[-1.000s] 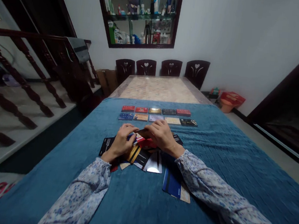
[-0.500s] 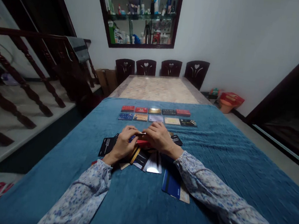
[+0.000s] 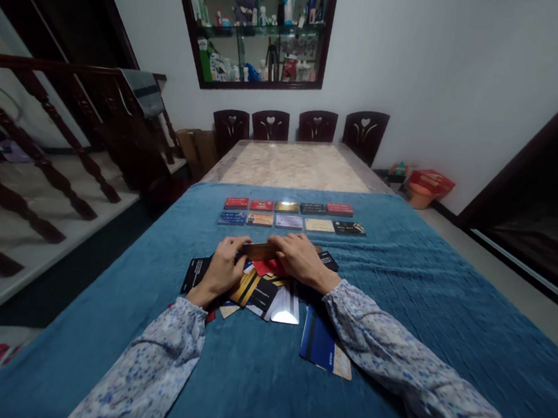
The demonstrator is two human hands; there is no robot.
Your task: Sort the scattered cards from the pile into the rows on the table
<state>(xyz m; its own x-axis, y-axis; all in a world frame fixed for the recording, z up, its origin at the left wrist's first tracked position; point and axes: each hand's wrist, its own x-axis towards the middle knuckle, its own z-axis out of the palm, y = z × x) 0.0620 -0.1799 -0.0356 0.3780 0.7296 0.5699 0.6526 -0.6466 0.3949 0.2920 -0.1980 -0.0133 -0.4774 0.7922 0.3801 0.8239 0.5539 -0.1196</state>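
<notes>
Both hands meet over a loose pile of cards [image 3: 269, 298] on a blue cloth [image 3: 399, 295]. Between them they hold one brownish card [image 3: 259, 251] by its ends, raised a little above the pile. My left hand [image 3: 223, 269] pinches its left end, and my right hand [image 3: 298, 259] grips its right end with fingers curled. Beyond the hands, two neat rows of cards [image 3: 291, 215] lie face up on the cloth, several in each row. A blue card [image 3: 317, 343] lies apart, near my right forearm.
The cloth covers the near part of a long marble-topped table [image 3: 293, 164]. Several dark chairs [image 3: 297, 128] stand at its far end. A wooden stair railing [image 3: 67, 140] runs along the left. A red basin [image 3: 428, 185] sits on the floor at right.
The hands have drawn the brownish card out and now hold it level and stretched between them. The view has shifted slightly to the right.
</notes>
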